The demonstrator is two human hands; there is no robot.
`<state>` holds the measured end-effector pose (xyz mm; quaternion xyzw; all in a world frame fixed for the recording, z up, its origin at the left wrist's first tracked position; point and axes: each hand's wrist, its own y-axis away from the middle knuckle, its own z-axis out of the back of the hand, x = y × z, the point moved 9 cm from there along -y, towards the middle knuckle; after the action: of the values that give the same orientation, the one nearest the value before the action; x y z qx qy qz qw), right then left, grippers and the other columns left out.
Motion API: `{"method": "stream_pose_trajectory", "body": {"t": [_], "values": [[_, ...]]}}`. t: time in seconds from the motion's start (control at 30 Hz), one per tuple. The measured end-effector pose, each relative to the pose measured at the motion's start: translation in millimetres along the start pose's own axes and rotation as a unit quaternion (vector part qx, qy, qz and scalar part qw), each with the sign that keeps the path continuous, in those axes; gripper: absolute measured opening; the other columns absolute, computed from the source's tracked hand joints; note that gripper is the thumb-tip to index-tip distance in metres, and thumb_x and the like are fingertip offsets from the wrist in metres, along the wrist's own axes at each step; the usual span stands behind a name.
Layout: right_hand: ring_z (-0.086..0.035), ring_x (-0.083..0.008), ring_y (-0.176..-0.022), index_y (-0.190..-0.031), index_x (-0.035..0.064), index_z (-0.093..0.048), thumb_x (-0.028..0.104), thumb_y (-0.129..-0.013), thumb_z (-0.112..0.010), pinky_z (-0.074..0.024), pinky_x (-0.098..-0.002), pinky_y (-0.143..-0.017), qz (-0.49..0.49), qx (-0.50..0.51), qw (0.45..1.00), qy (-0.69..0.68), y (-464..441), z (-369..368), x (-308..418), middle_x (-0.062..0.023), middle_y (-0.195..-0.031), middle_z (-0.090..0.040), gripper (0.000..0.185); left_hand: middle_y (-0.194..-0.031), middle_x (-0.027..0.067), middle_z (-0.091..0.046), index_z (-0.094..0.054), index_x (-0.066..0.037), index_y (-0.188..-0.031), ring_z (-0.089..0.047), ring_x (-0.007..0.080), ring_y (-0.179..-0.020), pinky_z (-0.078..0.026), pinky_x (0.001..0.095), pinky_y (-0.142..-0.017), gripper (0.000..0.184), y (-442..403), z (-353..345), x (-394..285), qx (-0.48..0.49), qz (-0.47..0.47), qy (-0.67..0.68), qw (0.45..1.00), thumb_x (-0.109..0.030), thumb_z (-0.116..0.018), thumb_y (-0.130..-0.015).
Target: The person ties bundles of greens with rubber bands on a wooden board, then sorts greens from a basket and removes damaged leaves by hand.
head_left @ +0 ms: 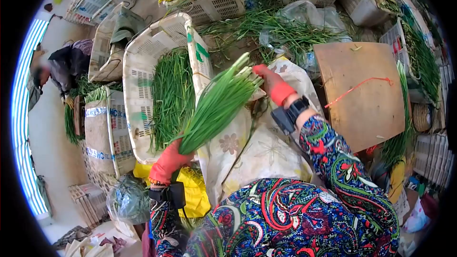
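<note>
A thick bunch of chives [216, 102] lies slantwise above my lap, its pale stem ends toward the upper right. My left hand [170, 163], in a red glove, is closed around the leafy lower end. My right hand [275, 84], also red-gloved, is at the stem ends with its fingers pinched on them; the fingertips are partly hidden. Just left of the bunch stands a white plastic crate [135, 83] with more chives [172, 95] laid inside. A pale flowered cloth [266, 162] covers my legs.
To my right is a wooden board [364, 95] with a red tie [357, 90] on it. Loose greens [281, 31] and clear plastic [309, 14] lie on the floor ahead. More crates [214, 4] stand around. At far left another person [71, 62] bends over greens.
</note>
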<state>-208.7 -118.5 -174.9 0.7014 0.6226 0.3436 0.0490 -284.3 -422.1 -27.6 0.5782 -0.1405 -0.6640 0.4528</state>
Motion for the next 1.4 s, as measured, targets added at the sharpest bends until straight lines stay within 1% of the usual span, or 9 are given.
{"method": "stream_pose_trajectory", "body": {"t": [0.13, 0.37, 0.63, 0.97, 1.07, 1.17, 1.23, 1.33, 1.4], "values": [[-0.054, -0.0133, -0.085, -0.100, 0.0036, -0.060, 0.022, -0.078, -0.059, -0.0402, -0.0262, -0.080, 0.097, 0.077, 0.902, 0.415, 31.7, -42.7, 49.0, -0.0040, -0.093, -0.061, 0.029, -0.089, 0.0063, -0.058, -0.030, -0.005, -0.130, -0.057, 0.0129, -0.063, -0.049, 0.0248, -0.053, 0.068, -3.1, -2.0, 5.2, 0.013, -0.002, 0.079, 0.997, -0.001, -0.064, -0.071], [-0.053, -0.0108, -0.070, -0.083, 0.0017, -0.064, 0.017, -0.074, -0.057, -0.0415, -0.0250, -0.066, 0.147, 0.092, 0.805, 0.567, 23.6, -80.4, 84.6, -0.0022, -0.075, -0.062, 0.019, -0.087, 0.0074, -0.060, -0.036, -0.006, -0.125, -0.058, 0.0154, -0.066, -0.049, 0.0268, -0.054, 0.066, -8.2, -11.4, 35.8, 0.040, 0.030, 0.159, 0.986, 0.005, -0.066, -0.067], [-0.056, -0.0099, -0.076, -0.092, 0.0005, -0.063, 0.013, -0.076, -0.055, -0.0442, -0.0227, -0.071, 0.238, 0.092, 0.846, 0.468, 12.2, -115.7, 142.8, -0.0039, -0.081, -0.062, 0.022, -0.085, 0.0073, -0.060, -0.039, -0.008, -0.122, -0.057, 0.0147, -0.064, -0.047, 0.0258, -0.052, 0.064, -7.1, -23.9, 37.8, 0.020, 0.006, 0.231, 0.973, 0.004, -0.066, -0.066], [-0.052, -0.0157, -0.084, -0.092, 0.0085, -0.060, 0.025, -0.079, -0.059, -0.0400, -0.0255, -0.074, 0.269, -0.267, 0.827, 0.416, 38.5, -38.6, 278.4, -0.0027, -0.092, -0.057, 0.022, -0.091, 0.0079, -0.058, -0.036, -0.008, -0.125, -0.057, 0.0149, -0.068, -0.048, 0.0268, -0.052, 0.067, -5.7, -24.2, 57.7, 0.009, 0.000, 0.257, 0.966, 0.005, -0.065, -0.067], [-0.043, -0.0202, -0.113, -0.117, 0.0051, -0.049, 0.026, -0.077, -0.060, -0.0312, -0.0291, -0.096, 0.211, 0.045, 0.730, 0.648, 12.4, -113.3, 163.2, -0.0072, -0.121, -0.048, 0.047, -0.091, 0.0067, -0.058, -0.037, -0.008, -0.125, -0.057, 0.0139, -0.069, -0.049, 0.0260, -0.052, 0.064, -8.0, -24.7, 62.1, 0.008, -0.010, 0.250, 0.968, 0.004, -0.064, -0.068], [-0.041, -0.0252, -0.115, -0.109, 0.0114, -0.056, 0.026, -0.075, -0.059, -0.0320, -0.0344, -0.096, 0.378, 0.161, 0.463, 0.786, 29.4, -161.9, 67.5, -0.0121, -0.119, -0.048, 0.037, -0.091, 0.0061, -0.058, -0.038, -0.007, -0.124, -0.057, 0.0139, -0.069, -0.049, 0.0256, -0.053, 0.062, -6.2, -22.5, 66.6, -0.006, 0.016, 0.230, 0.973, 0.004, -0.064, -0.069], [-0.047, -0.0275, -0.105, -0.100, 0.0122, -0.059, 0.024, -0.073, -0.057, -0.0345, -0.0385, -0.092, 0.327, 0.209, 0.429, 0.816, 18.5, -167.2, 26.3, -0.0122, -0.106, -0.055, 0.030, -0.089, 0.0057, -0.058, -0.038, -0.006, -0.123, -0.057, 0.0137, -0.068, -0.049, 0.0254, -0.052, 0.061, -7.8, -23.0, 67.7, -0.006, 0.006, 0.230, 0.973, 0.004, -0.064, -0.069], [-0.055, -0.0286, -0.089, -0.084, 0.0112, -0.060, 0.021, -0.072, -0.053, -0.0426, -0.0399, -0.079, 0.288, 0.141, 0.478, 0.818, -7.4, -152.0, 27.4, -0.0103, -0.089, -0.060, 0.018, -0.088, 0.0051, -0.058, -0.038, -0.006, -0.123, -0.057, 0.0132, -0.066, -0.049, 0.0250, -0.052, 0.060, -6.7, -21.0, 61.8, -0.006, -0.005, 0.213, 0.977, 0.003, -0.064, -0.070], [-0.057, -0.0295, -0.077, -0.077, 0.0100, -0.058, 0.019, -0.073, -0.052, -0.0452, -0.0395, -0.069, 0.356, 0.030, 0.337, 0.871, -24.5, -139.1, 43.7, -0.0102, -0.079, -0.060, 0.012, -0.087, 0.0046, -0.058, -0.038, -0.007, -0.123, -0.056, 0.0120, -0.064, -0.048, 0.0247, -0.052, 0.060, -7.2, -21.2, 67.3, -0.005, -0.005, 0.201, 0.980, 0.003, -0.064, -0.070]]}}
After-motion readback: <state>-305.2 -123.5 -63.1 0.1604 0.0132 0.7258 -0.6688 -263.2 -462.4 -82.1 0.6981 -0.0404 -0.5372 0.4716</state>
